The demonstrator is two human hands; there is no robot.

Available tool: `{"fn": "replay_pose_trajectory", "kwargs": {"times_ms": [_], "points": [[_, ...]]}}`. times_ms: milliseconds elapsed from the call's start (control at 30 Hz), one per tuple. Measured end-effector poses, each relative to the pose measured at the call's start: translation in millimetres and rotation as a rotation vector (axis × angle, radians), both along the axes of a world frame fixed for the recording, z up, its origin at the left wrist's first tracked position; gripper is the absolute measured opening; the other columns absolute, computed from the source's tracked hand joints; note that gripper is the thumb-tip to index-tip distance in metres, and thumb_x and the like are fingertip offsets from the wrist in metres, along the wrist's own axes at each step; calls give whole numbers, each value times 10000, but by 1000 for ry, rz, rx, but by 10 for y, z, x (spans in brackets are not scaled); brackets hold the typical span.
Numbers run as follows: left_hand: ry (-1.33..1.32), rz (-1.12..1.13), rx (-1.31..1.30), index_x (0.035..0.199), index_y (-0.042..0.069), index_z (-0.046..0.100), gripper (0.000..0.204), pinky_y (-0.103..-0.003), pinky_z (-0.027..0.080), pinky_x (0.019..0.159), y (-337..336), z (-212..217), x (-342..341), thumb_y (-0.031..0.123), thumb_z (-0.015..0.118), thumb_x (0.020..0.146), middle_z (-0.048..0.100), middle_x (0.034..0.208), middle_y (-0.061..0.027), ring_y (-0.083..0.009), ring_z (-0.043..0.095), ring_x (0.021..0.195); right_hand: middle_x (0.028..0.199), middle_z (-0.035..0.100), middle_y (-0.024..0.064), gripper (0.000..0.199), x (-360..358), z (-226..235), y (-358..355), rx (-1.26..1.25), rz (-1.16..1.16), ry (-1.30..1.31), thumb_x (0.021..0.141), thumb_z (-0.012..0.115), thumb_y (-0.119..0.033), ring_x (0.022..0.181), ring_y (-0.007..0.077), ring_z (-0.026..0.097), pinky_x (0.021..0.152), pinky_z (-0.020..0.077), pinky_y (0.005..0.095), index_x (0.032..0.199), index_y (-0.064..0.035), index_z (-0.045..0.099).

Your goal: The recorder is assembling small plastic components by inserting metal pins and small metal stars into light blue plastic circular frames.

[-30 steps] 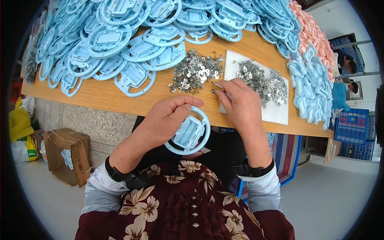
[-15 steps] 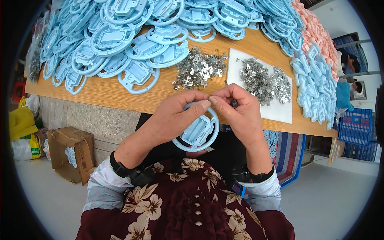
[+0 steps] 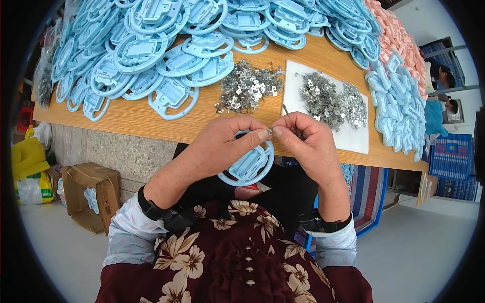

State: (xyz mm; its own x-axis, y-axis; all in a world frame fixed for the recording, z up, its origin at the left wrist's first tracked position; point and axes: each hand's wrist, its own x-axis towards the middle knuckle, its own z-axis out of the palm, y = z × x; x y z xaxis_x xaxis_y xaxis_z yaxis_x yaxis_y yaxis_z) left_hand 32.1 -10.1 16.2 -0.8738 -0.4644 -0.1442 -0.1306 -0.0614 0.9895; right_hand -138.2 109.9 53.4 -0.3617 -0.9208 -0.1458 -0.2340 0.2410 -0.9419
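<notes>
Both hands [image 3: 270,139] pinched on a blue ring part [image 3: 247,164], perhaps a clip too; just off table edge [image 3: 151,132].

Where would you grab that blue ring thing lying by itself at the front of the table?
Grab the light blue ring part by its round outer rim, probably the curved edge nearest the table's front. Come from above and from the person's side. It lies flat, apart from the heap of blue rings, and that rim is thin and open inside, so fingers could likely pinch it.
</notes>
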Motion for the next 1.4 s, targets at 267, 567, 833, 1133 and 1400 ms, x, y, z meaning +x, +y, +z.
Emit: {"fn": "replay_pose_trajectory", "kwargs": {"times_ms": [267,567,833,1133,1400], "points": [[-26,-79,-82,1019,9,709,251,-250,506,683,24,77,-307,244,626,989,695,833,-15,-61,619,760,761,549,-47,84,-189,-71,143,-23,-80,-62,906,639,-69,708,38,484,641,423,212,935,9,642],[-50,-6,-111,1099,-12,707,275,-271,524,740,35,-137,-612,174,542,983,725,906,-54,-96,655,806,740,559,-5,80,-388,-162,329,-94,-117,201,829,663,-18,684,62,497,624,438,236,889,2,615],[-77,7,-188,1120,-17,702,291,-288,529,791,21,-209,-621,137,505,970,727,941,-84,-129,665,858,754,608,88,133,-278,-176,263,-95,53,580,792,704,-45,642,237,629,585,502,334,867,-42,594],[-66,-22,-214,1134,-30,688,297,-317,531,847,22,-230,-617,132,497,975,735,1009,-124,-183,686,922,817,639,116,143,-198,-31,164,-44,195,893,829,702,-93,735,312,659,619,515,404,920,-42,604],[-73,-28,-169,1138,-35,686,300,-305,533,816,12,-215,-598,139,497,983,735,988,-119,-167,684,895,808,638,120,112,-226,-224,362,-27,-205,339,881,718,-60,690,208,626,646,507,305,959,-12,653]]}}
